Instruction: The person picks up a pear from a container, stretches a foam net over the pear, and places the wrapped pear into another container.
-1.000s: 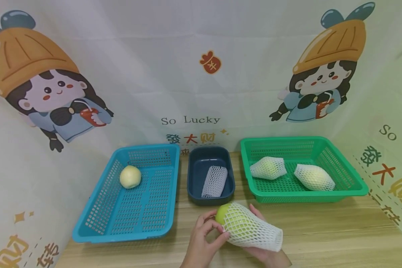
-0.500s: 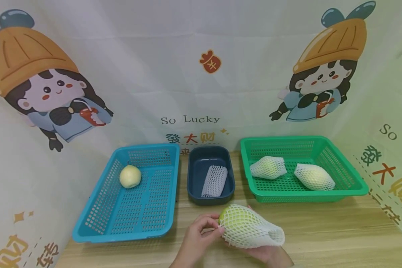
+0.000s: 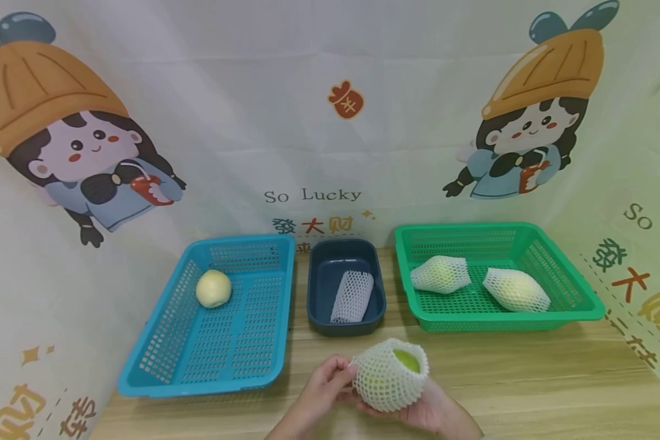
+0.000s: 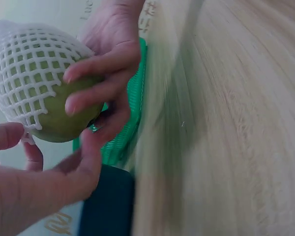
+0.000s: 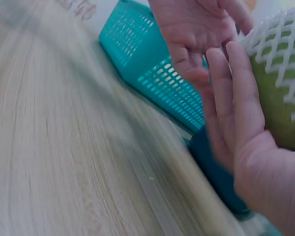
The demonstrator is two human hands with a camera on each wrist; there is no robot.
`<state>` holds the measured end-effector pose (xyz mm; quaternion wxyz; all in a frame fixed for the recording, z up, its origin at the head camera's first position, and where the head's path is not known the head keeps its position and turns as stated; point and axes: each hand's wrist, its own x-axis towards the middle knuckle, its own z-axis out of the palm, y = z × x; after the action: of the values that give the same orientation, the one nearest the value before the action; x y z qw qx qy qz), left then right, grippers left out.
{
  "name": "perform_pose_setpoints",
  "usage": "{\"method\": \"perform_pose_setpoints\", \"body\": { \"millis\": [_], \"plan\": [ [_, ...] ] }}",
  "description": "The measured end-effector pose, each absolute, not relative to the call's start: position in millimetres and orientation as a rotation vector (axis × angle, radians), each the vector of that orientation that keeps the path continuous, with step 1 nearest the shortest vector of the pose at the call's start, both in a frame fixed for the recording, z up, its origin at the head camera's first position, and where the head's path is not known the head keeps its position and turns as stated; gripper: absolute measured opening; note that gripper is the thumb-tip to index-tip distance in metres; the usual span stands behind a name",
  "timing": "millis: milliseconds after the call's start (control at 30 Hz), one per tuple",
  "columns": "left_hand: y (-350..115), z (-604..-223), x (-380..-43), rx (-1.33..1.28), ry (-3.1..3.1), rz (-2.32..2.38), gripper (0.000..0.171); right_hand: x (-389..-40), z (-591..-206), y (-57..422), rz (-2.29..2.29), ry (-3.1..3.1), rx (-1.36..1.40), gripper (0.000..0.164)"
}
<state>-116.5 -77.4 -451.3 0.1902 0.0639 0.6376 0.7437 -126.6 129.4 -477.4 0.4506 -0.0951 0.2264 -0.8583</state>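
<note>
A round green fruit (image 3: 406, 360) sits in a white foam net sleeve (image 3: 382, 380), held low over the table's front middle. My left hand (image 3: 323, 382) pinches the sleeve's edge between thumb and fingertips on the fruit's left side. From the right and below, my right hand (image 3: 430, 408) holds the fruit, its fingers lying against the bare green skin in the left wrist view. That view shows the netting (image 4: 32, 73) covering most of the fruit, with a bare lower end (image 4: 66, 118). In the head view, green shows through the sleeve's upper opening.
A blue basket (image 3: 203, 386) at left holds one pale yellow fruit (image 3: 214, 289). Behind my hands, a dark blue tub (image 3: 321, 269) contains a folded foam net (image 3: 353, 297). At right, a green basket (image 3: 506, 318) holds two net-wrapped fruits (image 3: 444, 274). A printed cloth (image 3: 242, 122) hangs behind.
The fruit has turned, swinging the sleeve's far opening from the right to face up toward the head camera. The netting now covers the green end that was bare at left.
</note>
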Motion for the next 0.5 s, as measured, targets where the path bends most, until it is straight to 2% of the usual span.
{"method": "perform_pose_setpoints", "body": {
  "millis": [100, 233, 300, 500],
  "plan": [
    [-84, -457, -119, 0.104, 1.538, 2.135, 0.01, -129, -481, 131, -2.071, 0.73, -0.251, 0.053],
    [-89, -465, -120, 0.069, 1.334, 2.21, 0.01, -130, -475, 132, -2.038, 0.983, -0.222, 0.076],
    [-91, -467, -121, 0.07, 1.298, 2.233, 0.012, -132, -470, 132, -2.044, 1.108, -0.202, 0.08],
    [-94, -471, -124, 0.045, 1.264, 2.298, 0.008, -139, -463, 141, -2.082, 1.18, -0.267, 0.066]
  ]
}}
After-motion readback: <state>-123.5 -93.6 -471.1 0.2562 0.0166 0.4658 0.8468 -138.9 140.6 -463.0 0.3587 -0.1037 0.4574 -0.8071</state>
